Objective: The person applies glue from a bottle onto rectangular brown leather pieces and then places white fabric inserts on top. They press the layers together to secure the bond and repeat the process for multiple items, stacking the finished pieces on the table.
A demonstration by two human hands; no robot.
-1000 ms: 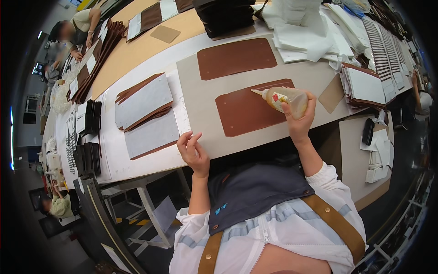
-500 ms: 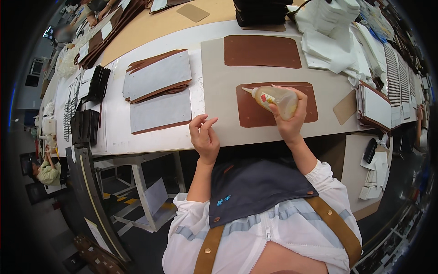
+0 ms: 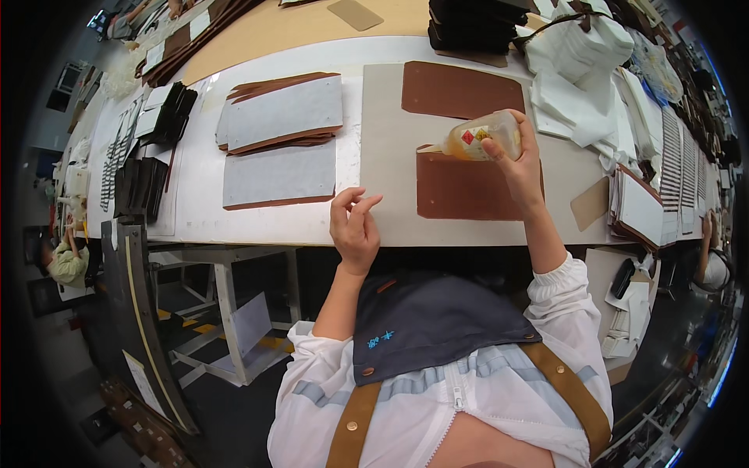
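Observation:
My right hand (image 3: 515,156) is wrapped round a clear squeeze bottle (image 3: 472,142) of yellowish liquid, tipped so its narrow nozzle points left. The nozzle is over the top left corner of the nearer brown leather panel (image 3: 468,187); whether it touches cannot be made out. A second brown panel (image 3: 460,87) lies just beyond, on the same grey board (image 3: 386,156). Near the table's front edge, left of the board's panels, my left hand (image 3: 355,230) is raised with loosely curled, parted fingers and holds nothing. To its left are stacked brown panels with grey-white backing (image 3: 285,113).
A single backed panel (image 3: 277,175) lies below that stack. Black folded pieces (image 3: 140,187) stand at the left. At the back are a black stack (image 3: 476,23) and white padding sheets (image 3: 577,70). Tan card (image 3: 591,204) and more panels (image 3: 636,204) lie right.
The bottle in my right hand has moved slightly right and tilted, its nozzle now lower over the nearer panel's top left corner. My left hand stays nearly in place.

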